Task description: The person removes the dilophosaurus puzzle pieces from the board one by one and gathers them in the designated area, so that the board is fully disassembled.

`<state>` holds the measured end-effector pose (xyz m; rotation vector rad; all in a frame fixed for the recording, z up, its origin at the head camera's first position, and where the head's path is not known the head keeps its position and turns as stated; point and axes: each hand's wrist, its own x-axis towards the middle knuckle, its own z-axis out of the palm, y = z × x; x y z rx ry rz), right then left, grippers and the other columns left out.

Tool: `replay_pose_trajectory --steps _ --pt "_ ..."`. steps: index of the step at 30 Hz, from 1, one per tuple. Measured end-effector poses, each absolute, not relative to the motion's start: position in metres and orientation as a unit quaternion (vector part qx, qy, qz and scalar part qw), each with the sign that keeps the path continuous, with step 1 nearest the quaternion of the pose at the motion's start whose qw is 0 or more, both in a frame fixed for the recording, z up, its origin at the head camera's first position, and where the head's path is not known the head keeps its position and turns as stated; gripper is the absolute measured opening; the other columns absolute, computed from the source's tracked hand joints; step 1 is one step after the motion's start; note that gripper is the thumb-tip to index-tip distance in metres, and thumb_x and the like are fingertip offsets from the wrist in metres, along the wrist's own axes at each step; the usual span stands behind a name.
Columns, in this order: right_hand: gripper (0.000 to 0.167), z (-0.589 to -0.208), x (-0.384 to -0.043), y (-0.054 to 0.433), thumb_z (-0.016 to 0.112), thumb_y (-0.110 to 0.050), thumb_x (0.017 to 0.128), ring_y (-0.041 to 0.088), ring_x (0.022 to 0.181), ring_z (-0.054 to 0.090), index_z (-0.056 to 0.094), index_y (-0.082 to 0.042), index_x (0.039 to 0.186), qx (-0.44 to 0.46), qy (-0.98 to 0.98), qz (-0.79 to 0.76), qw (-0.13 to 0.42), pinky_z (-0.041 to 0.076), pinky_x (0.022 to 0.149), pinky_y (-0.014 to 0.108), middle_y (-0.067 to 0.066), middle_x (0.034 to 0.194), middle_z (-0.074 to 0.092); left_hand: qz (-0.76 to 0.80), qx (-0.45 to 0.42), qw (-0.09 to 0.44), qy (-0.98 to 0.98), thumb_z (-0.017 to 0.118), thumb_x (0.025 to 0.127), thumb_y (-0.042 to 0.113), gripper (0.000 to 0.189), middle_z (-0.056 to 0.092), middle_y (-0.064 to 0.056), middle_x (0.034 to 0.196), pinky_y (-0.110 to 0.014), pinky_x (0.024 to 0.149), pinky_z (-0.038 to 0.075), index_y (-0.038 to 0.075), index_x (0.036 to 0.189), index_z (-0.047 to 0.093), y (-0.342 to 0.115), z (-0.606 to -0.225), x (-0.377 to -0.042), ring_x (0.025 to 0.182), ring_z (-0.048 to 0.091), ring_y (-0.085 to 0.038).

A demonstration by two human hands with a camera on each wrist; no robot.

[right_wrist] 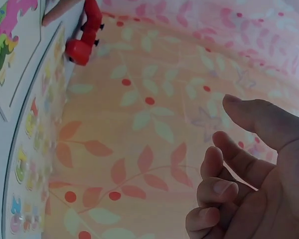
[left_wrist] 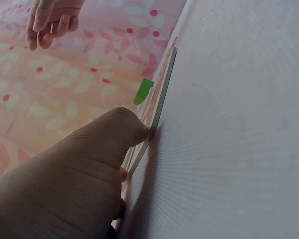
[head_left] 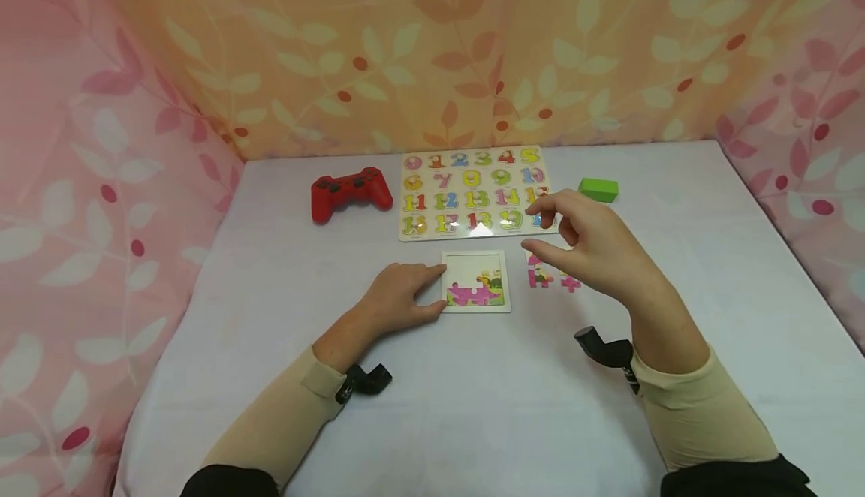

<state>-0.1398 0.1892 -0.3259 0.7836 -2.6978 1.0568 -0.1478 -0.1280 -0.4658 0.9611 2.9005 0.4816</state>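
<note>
A small white-framed jigsaw tray [head_left: 462, 266] lies on the white table. Joined pink and green pieces [head_left: 473, 296] cover its lower part, while bare board shows above them. My left hand [head_left: 400, 298] rests at the tray's left side, thumb and forefinger spread along the frame. From the left wrist, the thumb touches the thin edge of the tray [left_wrist: 162, 94]. Raised over a few loose jigsaw pieces [head_left: 539, 278], my right hand [head_left: 595, 249] has thumb and forefinger apart and holds nothing. It partly hides those pieces. In the right wrist view its fingers [right_wrist: 217, 191] curve loosely.
Behind the tray lies a wooden number board [head_left: 476, 215] with colourful numerals. A red game controller [head_left: 351, 191] sits to its left and a green block [head_left: 598, 190] to its right. Patterned cloth [head_left: 446, 69] hangs at the back and sides.
</note>
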Motion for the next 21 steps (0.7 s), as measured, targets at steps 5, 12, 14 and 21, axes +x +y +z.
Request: replay_pose_trajectory --steps 5,12,14,21 --pt "0.037 -0.339 -0.143 0.174 0.084 -0.021 0.087 0.019 0.075 0.047 0.067 -0.013 0.119 0.282 -0.896 0.342 0.019 0.040 0.064 0.031 -0.001 0.099 0.058 0.159 0.313 0.024 0.936 0.068 0.092 0.048 0.065 0.071 0.001 0.105 -0.037 0.085 0.049 0.011 0.145 0.059 -0.129 -0.465 -0.148 0.085 0.057 -0.011" --pt "0.045 -0.371 -0.150 0.146 0.083 -0.028 0.087 0.019 0.079 0.051 0.068 -0.013 0.126 0.280 -0.913 0.286 -0.077 0.044 0.067 0.036 0.002 0.102 0.061 0.163 0.310 0.024 0.936 0.068 0.092 0.048 0.064 0.072 0.000 0.106 -0.038 0.086 0.050 0.012 0.145 0.060 -0.129 -0.467 -0.148 0.086 0.059 -0.012" --pt "0.047 -0.380 -0.151 0.141 0.082 -0.028 0.087 0.019 0.081 0.053 0.068 -0.010 0.129 0.272 -0.920 0.261 -0.103 0.045 0.068 0.035 0.004 0.102 0.062 0.162 0.311 0.024 0.936 0.068 0.092 0.048 0.065 0.072 -0.001 0.108 -0.038 0.086 0.050 0.012 0.145 0.060 -0.129 -0.467 -0.149 0.088 0.060 -0.013" --pt "0.029 -0.406 -0.159 0.135 0.079 -0.025 0.090 0.018 0.076 0.053 0.073 -0.011 0.115 0.260 -0.935 0.189 -0.152 0.043 0.065 0.034 0.002 0.086 0.058 0.167 0.310 0.020 0.936 0.068 0.092 0.049 0.065 0.071 0.001 0.103 -0.036 0.084 0.049 0.012 0.145 0.060 -0.129 -0.470 -0.149 0.083 0.056 -0.011"
